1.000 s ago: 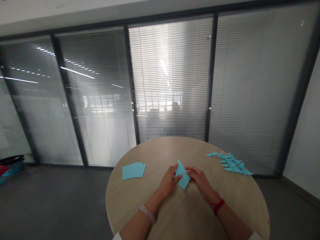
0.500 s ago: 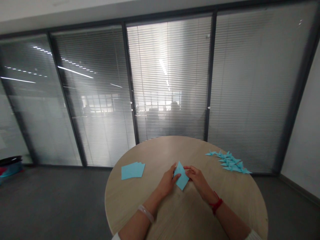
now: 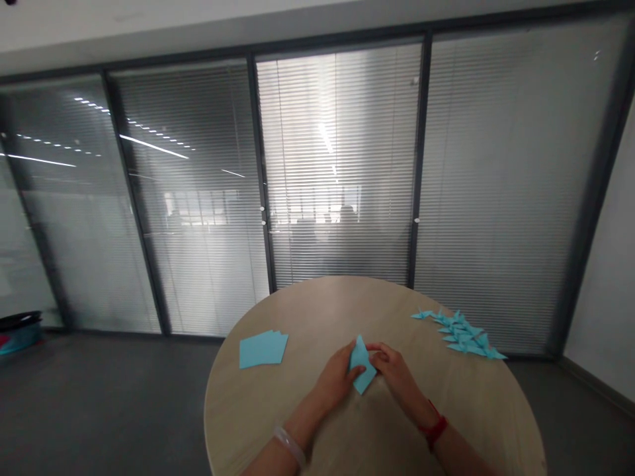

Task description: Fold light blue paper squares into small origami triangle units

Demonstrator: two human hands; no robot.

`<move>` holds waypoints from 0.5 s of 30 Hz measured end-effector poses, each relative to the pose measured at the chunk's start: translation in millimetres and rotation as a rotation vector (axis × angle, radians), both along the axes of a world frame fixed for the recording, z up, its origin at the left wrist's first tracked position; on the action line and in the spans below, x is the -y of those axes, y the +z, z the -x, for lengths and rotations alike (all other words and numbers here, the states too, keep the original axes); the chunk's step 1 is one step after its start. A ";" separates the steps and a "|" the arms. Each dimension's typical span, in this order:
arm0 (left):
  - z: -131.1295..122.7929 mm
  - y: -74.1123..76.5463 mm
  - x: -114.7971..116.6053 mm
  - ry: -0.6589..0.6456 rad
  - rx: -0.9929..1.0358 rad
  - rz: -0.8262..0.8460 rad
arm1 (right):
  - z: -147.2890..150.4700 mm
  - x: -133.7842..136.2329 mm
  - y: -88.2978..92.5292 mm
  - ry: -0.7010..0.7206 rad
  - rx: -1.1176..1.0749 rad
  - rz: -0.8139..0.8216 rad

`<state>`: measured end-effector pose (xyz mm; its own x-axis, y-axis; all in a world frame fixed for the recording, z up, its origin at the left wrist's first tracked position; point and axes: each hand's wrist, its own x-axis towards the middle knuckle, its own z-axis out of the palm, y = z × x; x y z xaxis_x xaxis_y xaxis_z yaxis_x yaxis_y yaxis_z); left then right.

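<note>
A folded piece of light-blue origami paper (image 3: 363,371), roughly kite-shaped with its point away from me, is held between my hands over the table. My left hand (image 3: 338,377) grips its left side, thumb across the front face. On the other side, the fingers of my right hand (image 3: 391,367) are closed at the paper's right edge, thumb and forefinger by the upper part. The fingertips behind the paper are hidden. A pale bangle (image 3: 290,445) circles my left wrist, and a red band (image 3: 435,428) my right.
The round wooden table (image 3: 317,311) fills the foreground. Flat blue paper sheets (image 3: 262,349) lie in a stack at left. Several folded paper cranes (image 3: 464,334) sit in rows near the right edge. Blinds (image 3: 337,158) hang behind glass panels; a dark-rimmed container (image 3: 20,330) stands far left.
The paper's right side looks narrower, as the right fingers have moved inward over its edge. The view has tilted up slightly, so everything sits lower in the picture.
</note>
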<state>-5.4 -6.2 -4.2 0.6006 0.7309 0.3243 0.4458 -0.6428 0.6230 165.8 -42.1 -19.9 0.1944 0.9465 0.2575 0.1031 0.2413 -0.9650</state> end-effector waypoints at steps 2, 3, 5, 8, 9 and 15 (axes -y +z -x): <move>1.9 -0.1 -1.0 -0.019 0.000 0.005 | -0.6 -1.5 -0.8 -0.031 0.055 -0.005; 2.9 0.3 -1.0 -0.034 0.000 0.012 | -0.9 -1.8 -0.9 -0.032 0.064 -0.011; 4.4 1.6 0.3 -0.069 -0.003 0.022 | -1.1 -1.8 -0.4 -0.017 0.053 -0.020; 5.2 2.0 3.1 -0.113 -0.020 0.012 | -0.2 -0.8 1.2 -0.004 0.012 -0.012; 5.1 1.5 3.7 -0.121 -0.020 0.001 | 0.3 -0.5 1.8 0.000 0.000 -0.003; 3.5 0.2 -1.0 -0.064 0.055 -0.053 | 1.5 2.4 5.6 -0.027 -0.002 -0.001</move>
<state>-8.9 -5.3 -4.0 0.6259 0.6725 0.3950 0.3687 -0.7014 0.6100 164.3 -44.4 -14.3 0.2206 0.9407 0.2578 0.1074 0.2392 -0.9650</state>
